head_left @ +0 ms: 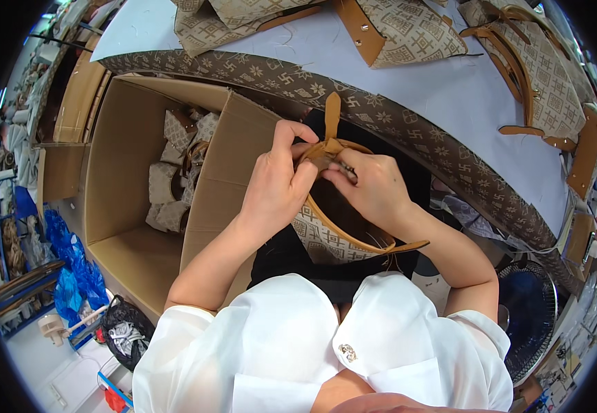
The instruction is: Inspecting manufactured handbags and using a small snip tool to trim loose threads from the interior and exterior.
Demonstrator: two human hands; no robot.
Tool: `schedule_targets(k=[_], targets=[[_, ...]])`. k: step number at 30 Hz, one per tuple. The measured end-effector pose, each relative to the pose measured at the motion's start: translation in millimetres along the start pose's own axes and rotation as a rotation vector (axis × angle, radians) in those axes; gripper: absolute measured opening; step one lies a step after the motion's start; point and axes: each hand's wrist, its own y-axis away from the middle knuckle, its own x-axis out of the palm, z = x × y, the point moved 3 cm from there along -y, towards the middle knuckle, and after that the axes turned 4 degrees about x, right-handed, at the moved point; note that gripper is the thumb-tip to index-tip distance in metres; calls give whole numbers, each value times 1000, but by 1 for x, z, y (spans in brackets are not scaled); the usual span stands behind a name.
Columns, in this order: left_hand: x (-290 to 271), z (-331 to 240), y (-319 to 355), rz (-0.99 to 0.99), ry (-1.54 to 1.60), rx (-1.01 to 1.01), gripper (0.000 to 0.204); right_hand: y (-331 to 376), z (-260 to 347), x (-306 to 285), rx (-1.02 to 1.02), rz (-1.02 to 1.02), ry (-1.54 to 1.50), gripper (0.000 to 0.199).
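- Well to the left of both hands, crumpled blue plastic (75,265) hangs, with a black plastic bag (126,334) below it, nearer the person.
- Just left of the left hand, the open cardboard box (233,162) stands with its near wall close to the forearm; patterned pieces (169,186) lie heaped inside.
- The left hand (278,175) is partly closed, index finger bent high and thumb reaching inward, grasping the tan-trimmed rim at the far left of the patterned bag.
- Between the two hands, a tan strap (332,117) stands up from the rim, folded or looped at its base where the fingers meet.
- Below and between the hands, the patterned bag (329,237) sits over the lap, mouth open and tilted up.
- The right hand (379,184) is mostly closed, thumb and fingertips pinching a small part of the bag beside the strap's base; exactly which part is too small to tell.
- Just below the right wrist, a pointed tan tab (408,246) sticks out from the rim.
- Beyond and to the right of the right hand, more patterned bags (546,79) lie on the white tabletop (443,89).
- Right of the right forearm stands a dark round fan (527,310).
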Motion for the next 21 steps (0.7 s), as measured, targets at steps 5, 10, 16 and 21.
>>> schedule_targets(k=[5,10,16,21], targets=[[-4,4,2,-12,-31,2,24,9,-4,-14,103,17,-132,14],[-22,12,5,-206,-82,175,26,31,-16,-72,24,-491,-340,5],[-32,-3,13,-457,-68,195,23,51,57,-45,-13,-120,-803,12],[-48,-20,23,-147,222,-113,24,55,16,4,57,-107,-690,26]])
